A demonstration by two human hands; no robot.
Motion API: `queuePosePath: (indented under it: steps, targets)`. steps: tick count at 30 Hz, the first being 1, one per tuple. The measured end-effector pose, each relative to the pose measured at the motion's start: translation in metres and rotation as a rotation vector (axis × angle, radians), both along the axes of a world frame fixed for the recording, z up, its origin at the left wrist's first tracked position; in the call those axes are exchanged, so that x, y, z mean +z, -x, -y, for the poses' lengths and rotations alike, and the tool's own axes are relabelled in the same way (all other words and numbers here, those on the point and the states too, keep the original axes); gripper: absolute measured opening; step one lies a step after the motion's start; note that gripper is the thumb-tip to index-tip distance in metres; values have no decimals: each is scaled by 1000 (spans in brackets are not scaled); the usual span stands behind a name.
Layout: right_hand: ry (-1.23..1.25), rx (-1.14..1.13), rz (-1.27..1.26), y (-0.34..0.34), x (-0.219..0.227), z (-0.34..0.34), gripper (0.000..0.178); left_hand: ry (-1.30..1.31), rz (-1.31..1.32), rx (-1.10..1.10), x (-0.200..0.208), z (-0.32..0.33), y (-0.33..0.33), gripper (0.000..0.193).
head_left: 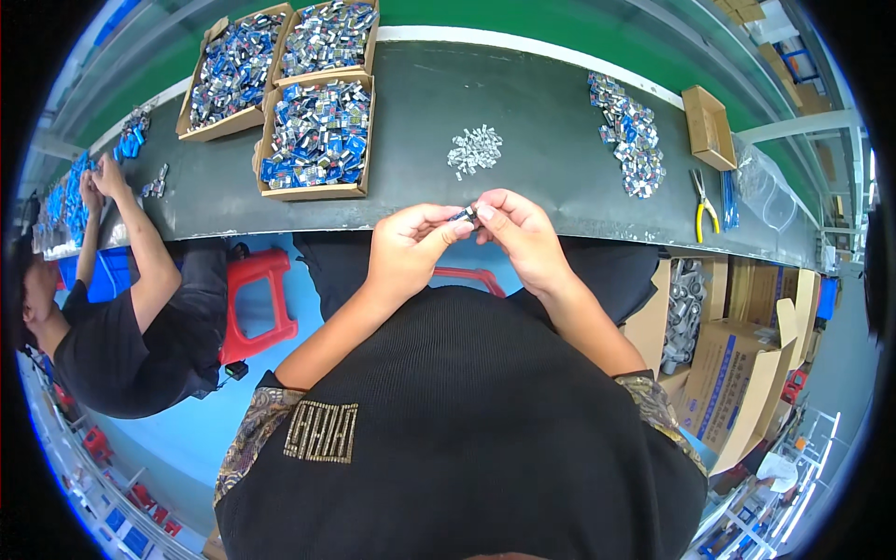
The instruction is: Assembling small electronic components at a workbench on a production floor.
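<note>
Both hands meet above the front edge of the dark bench (523, 103). My left hand (411, 245) pinches a small blue and black electronic part (464, 215) between thumb and fingers. My right hand (523, 241) closes its thumb and fingertips on the other end of the same piece. Fingers cover much of it, so its exact kind cannot be made out. Just beyond the hands lies a loose heap of small clear-white plastic pieces (476, 149). A long pile of small blue and silver parts (631, 135) spreads farther to the right.
Cardboard boxes full of blue and silver parts stand back left, the nearest box (317, 193) close to the edge. At right are yellow-handled pliers (707, 219), a small cardboard box (709, 129) and a clear bag (770, 191). A co-worker (131, 308) sits at left beside a red stool (257, 303).
</note>
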State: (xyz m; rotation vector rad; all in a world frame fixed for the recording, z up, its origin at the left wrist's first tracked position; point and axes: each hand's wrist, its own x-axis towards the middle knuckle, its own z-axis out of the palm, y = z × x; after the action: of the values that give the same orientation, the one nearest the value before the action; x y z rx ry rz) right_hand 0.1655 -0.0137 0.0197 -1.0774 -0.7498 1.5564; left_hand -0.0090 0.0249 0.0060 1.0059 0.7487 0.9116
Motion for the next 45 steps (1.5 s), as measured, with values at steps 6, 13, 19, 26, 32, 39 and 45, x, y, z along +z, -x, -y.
queuePosePath:
  steps: [6, 13, 19, 26, 32, 39, 45]
  targets:
    - [-58, -24, 65, -3, 0, 4, 14, -87, -91, -23, 7, 4, 0, 20]
    - [-104, -82, 48, 2, -4, 7, 13, -181, -227, -19, 1, 5, -1, 18]
    - [-113, -137, 34, 7, -11, 12, 13, -125, -120, 15, -3, 8, -5, 18]
    - [-103, -216, 418, -1, -5, 20, 15, 235, -18, -119, 14, 7, 0, 18]
    - [-63, 121, 286, 5, -9, 30, 15, 115, -25, -49, 2, 12, 5, 17]
    - [-27, 153, 249, 2, -16, 32, 15, 115, 15, -83, 1, 18, 3, 14]
    - [-77, 150, 297, 8, -32, 38, 15, 220, -43, -121, -6, 20, 6, 16]
